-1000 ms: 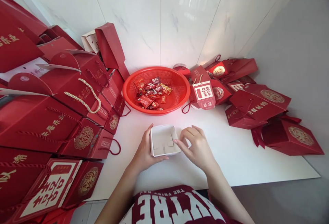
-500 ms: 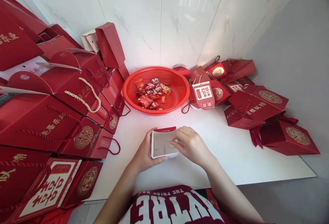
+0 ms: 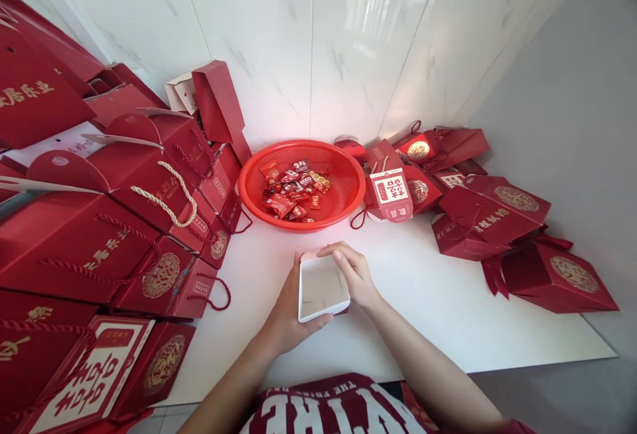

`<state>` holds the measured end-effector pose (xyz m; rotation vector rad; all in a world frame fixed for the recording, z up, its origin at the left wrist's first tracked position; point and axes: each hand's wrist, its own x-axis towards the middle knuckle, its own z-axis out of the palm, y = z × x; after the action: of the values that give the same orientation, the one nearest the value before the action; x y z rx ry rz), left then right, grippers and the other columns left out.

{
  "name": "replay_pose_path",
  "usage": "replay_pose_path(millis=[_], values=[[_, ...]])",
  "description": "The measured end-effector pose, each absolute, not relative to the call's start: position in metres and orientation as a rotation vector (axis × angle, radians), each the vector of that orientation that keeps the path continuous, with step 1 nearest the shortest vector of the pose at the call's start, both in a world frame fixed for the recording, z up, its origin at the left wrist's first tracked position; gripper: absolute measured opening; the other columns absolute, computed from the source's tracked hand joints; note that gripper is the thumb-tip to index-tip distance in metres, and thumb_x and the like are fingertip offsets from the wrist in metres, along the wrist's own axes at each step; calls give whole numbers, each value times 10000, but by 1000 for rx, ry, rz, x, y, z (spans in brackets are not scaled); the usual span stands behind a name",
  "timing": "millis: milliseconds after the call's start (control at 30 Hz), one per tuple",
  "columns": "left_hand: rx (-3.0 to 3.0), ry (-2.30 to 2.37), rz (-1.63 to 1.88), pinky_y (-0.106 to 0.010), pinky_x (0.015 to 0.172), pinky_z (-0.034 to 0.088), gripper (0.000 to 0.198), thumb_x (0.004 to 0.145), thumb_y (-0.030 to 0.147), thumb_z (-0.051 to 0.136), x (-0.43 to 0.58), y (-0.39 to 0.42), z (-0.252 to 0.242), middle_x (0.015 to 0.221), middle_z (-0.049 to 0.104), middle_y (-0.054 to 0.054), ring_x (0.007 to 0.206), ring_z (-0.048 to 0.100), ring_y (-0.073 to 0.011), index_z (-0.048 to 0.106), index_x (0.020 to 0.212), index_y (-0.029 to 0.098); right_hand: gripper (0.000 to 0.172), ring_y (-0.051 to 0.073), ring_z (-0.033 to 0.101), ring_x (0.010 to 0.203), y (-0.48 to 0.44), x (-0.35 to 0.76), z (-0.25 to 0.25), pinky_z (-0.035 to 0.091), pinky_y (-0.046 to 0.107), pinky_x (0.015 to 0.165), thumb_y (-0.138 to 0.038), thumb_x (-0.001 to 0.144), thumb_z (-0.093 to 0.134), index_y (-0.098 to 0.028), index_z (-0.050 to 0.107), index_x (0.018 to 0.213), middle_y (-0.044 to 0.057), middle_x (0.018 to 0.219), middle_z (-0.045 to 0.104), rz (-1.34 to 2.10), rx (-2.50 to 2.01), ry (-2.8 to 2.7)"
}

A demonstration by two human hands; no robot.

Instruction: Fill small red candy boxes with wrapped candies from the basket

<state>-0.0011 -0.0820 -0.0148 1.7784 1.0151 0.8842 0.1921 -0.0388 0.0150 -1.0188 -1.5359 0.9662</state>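
A small open gift box (image 3: 324, 291), white inside and partly red outside, is held over the white table near my body. Its opening faces me and nothing lies inside it. My left hand (image 3: 288, 311) grips the box's left side, with the thumb along its near lower edge. My right hand (image 3: 355, 275) wraps the far right corner, its fingers bent over the upper edge. Beyond the box stands a red plastic basket (image 3: 351, 185) with wrapped sweets (image 3: 296, 188) gathered in its left part.
Red gift boxes (image 3: 84, 241) with rope handles are piled high along the left. More red boxes (image 3: 497, 215) lie in a loose heap at the right. A tiled wall (image 3: 269, 42) closes off the back of the white table (image 3: 428, 301).
My right hand has moved from the box's inside to its far edge and now holds it. The red flap at the far side has gone from sight. The view has tilted up slightly.
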Motion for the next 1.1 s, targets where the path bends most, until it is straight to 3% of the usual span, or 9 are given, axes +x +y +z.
replay_pose_path(millis=[133, 267, 500, 667, 833, 933, 1000, 1100], values=[[1635, 977, 987, -626, 1198, 227, 1256, 731, 442, 823, 7, -84, -14, 1647, 71, -149, 1516, 166, -396, -111, 1565, 339, 422, 204, 643, 787, -40, 184, -5, 514, 310, 724, -492, 1009, 400, -184, 661, 887, 73, 875, 693, 1093, -1077, -1158], [1513, 839, 989, -589, 1167, 322, 1223, 733, 446, 818, 16, -86, -6, 1617, 152, -151, 1476, 276, -388, -79, 1558, 343, 560, 193, 603, 608, -40, 182, -9, 489, 303, 593, -580, 994, 352, -182, 633, 720, 63, 695, 659, 1241, -1059, -1074], [1683, 716, 1054, -558, 1101, 397, 1207, 603, 346, 906, 30, -43, 1, 1442, 406, -160, 1306, 477, -377, 136, 1531, 279, 609, 198, 624, 679, -13, 201, 4, 507, 302, 674, -586, 999, 250, -190, 591, 687, 72, 739, 664, 1087, -1122, -1135], [1478, 568, 930, -568, 1065, 423, 1197, 651, 452, 878, 25, -16, -20, 1452, 396, -176, 1341, 453, -379, 84, 1529, 279, 544, 188, 610, 660, -5, 199, -8, 503, 287, 650, -536, 994, 275, -181, 594, 731, 58, 735, 671, 1110, -1139, -1309], [1484, 557, 923, -551, 1063, 427, 1019, 612, 432, 905, 5, -10, -17, 1414, 443, -151, 1306, 483, -360, 296, 1413, 271, 582, 186, 628, 703, -1, 190, -8, 512, 287, 698, -484, 1032, 207, -179, 616, 752, 57, 756, 673, 1047, -1123, -1457], [1485, 643, 903, -544, 1026, 459, 932, 605, 420, 909, -7, -1, -11, 1300, 540, -123, 1222, 553, -341, 361, 1340, 255, 485, 203, 594, 735, 0, 194, 8, 487, 313, 732, -516, 1007, 362, -187, 623, 765, 63, 776, 646, 886, -1160, -1503], [1484, 677, 899, -556, 1044, 444, 942, 605, 428, 906, -11, 5, -8, 1316, 549, -130, 1238, 552, -348, 361, 1350, 246, 394, 219, 580, 796, 1, 200, 29, 470, 336, 787, -500, 980, 454, -195, 623, 798, 78, 829, 641, 738, -1140, -1540], [1525, 690, 923, -564, 1093, 401, 996, 595, 436, 906, -11, 13, -8, 1394, 517, -154, 1303, 514, -363, 341, 1390, 237, 324, 203, 592, 808, 16, 203, 72, 465, 315, 788, -398, 1017, 421, -195, 613, 853, 79, 861, 648, 447, -998, -1689]])
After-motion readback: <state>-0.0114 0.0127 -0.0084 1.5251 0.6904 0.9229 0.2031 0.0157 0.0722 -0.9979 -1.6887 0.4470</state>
